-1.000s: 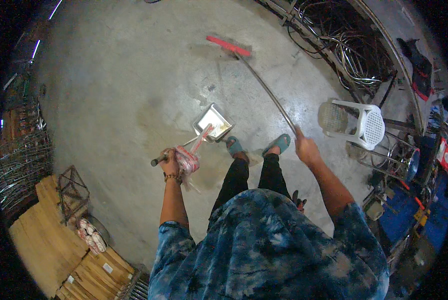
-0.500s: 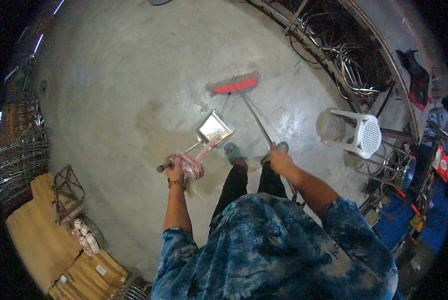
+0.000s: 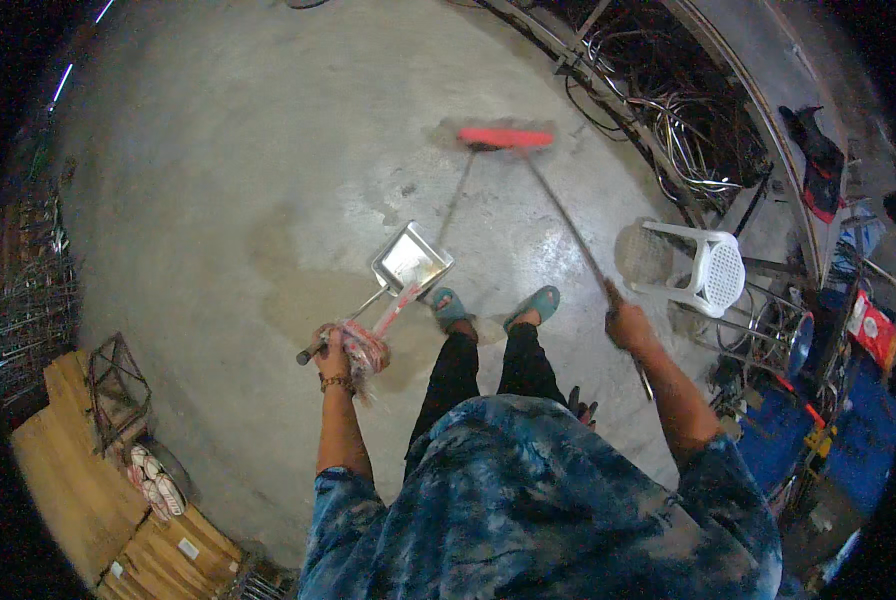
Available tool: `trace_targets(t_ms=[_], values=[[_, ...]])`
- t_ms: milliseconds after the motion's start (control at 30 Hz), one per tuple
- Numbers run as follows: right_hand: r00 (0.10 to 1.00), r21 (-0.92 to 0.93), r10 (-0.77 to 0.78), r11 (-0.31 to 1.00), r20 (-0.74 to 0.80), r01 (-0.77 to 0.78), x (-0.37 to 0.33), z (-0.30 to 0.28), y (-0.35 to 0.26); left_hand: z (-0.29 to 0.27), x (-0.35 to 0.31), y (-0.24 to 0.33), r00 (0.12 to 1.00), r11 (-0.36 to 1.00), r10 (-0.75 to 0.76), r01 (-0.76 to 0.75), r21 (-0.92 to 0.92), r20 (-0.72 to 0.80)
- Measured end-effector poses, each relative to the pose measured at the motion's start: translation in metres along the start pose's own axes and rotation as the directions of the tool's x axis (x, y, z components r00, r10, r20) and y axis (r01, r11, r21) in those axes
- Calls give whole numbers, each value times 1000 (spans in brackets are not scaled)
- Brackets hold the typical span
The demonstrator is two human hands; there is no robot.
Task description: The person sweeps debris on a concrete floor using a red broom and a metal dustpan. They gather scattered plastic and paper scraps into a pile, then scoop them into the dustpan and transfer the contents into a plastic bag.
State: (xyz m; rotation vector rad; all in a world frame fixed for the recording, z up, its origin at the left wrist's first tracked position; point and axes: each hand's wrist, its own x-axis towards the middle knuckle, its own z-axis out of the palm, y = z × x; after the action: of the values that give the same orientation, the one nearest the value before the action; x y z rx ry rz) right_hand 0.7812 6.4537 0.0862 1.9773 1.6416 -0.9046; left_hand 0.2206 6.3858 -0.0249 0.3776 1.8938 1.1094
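Note:
My right hand point(image 3: 628, 325) is closed around the handle of a long push broom point(image 3: 573, 220). Its red head point(image 3: 505, 138), smeared by motion, is out on the floor ahead of my feet. On the left, a metal dustpan point(image 3: 405, 252) has its handle gripped by my left hand point(image 3: 331, 352). Some light-coloured scraps lie in the pan. Bunched against that same hand is crumpled clear and red plastic wrapping point(image 3: 370, 348), with one strip trailing toward the pan. Whether the fingers also grip the wrapping I cannot tell.
A white plastic stool point(image 3: 718, 272) lies tipped over at right. Behind it runs a metal frame holding tangled tubing point(image 3: 693, 140). Flat cardboard point(image 3: 78, 450) and a pair of shoes point(image 3: 156, 482) are at lower left. My slippered feet point(image 3: 533, 308) stand on concrete.
The broom head has swung to the right and farther away, and my right hand has moved right with the handle. My left hand and the dustpan have shifted only slightly left in view.

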Motion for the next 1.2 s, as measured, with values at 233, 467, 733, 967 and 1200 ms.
trace_targets(t_ms=[233,467,733,967,1200], values=[[975,-20,179,983,-131,-183,184,-17,6,-2,1,4,995,995,-94,95,37,-32],[981,171,130,973,141,-153,86,79,-31,-11,3,-8,997,997,-72,72,-20,1],[984,581,27,804,178,-127,-114,51,-6,-16,0,-8,993,990,-94,101,-101,78],[948,465,316,838,15,-287,-110,72,46,1,-16,11,985,982,-167,170,-80,42],[878,556,441,785,-189,-275,109,45,89,25,-35,37,959,956,-279,273,-109,-45]])
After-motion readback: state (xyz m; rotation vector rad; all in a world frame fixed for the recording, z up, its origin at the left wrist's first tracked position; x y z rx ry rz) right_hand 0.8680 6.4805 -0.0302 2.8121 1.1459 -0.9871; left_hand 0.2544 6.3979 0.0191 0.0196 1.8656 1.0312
